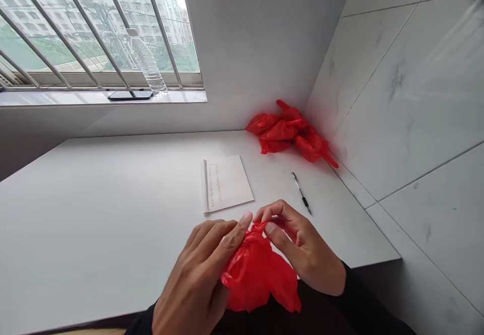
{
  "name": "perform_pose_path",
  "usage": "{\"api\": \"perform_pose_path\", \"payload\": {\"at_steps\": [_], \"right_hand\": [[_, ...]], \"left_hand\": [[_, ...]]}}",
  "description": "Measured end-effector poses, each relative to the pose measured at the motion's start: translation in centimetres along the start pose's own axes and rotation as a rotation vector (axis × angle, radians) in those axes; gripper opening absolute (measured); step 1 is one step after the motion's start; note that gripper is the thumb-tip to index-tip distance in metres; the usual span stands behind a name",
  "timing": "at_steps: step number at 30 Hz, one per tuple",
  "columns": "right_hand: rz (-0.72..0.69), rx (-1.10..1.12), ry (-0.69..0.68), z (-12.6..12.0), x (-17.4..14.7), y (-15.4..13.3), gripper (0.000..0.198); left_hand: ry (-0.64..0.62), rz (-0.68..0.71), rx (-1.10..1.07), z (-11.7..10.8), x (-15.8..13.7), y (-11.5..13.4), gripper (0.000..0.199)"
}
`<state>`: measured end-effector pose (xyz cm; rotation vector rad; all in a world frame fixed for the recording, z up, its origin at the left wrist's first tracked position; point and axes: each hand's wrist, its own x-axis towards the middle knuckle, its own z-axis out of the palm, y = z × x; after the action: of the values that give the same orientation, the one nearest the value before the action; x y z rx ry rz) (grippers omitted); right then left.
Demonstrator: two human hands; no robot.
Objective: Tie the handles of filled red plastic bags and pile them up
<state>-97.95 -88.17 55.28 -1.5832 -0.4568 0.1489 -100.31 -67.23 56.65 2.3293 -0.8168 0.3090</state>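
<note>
Between my hands, at the near edge of the table, hangs a thin red plastic bag point(257, 269), gathered and twisted at its top. My left hand point(207, 264) is closed on the bag's left side, thumb pointing up along the gathered part; its fingertips are partly hidden. My right hand point(298, 249) pinches the twisted top between thumb and fingers. The lower part of the bag spreads loosely below the hands, over the table's edge. Whether anything is inside it I cannot tell.
A notebook point(230, 183) with written lines and a black pen point(301, 193) lie on the white table point(113, 199). Several bunched red bags point(280, 133) sit in the far right corner. A water bottle point(147, 65) and a phone point(130, 95) are on the windowsill. A tiled wall bounds the right.
</note>
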Motion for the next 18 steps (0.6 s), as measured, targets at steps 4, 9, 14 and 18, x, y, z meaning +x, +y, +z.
{"api": "perform_pose_path", "payload": {"at_steps": [4, 9, 14, 18], "right_hand": [[-0.013, -0.183, 0.127, -0.8, -0.3, 1.2, 0.012], [0.143, -0.327, 0.23, -3.5, -0.7, 4.9, 0.021], [0.191, -0.166, 0.302, -4.0, -1.0, 6.7, 0.024], [0.182, -0.068, 0.337, -3.0, -1.5, 7.0, 0.025]], "left_hand": [[0.006, -0.07, 0.063, -0.4, -1.3, -0.9, 0.053], [-0.047, -0.286, 0.266, -1.4, -4.9, -4.4, 0.043], [-0.156, -0.374, 0.139, -0.9, -5.3, -4.4, 0.046], [-0.168, -0.207, 0.053, 1.0, -2.7, -1.9, 0.07]]}}
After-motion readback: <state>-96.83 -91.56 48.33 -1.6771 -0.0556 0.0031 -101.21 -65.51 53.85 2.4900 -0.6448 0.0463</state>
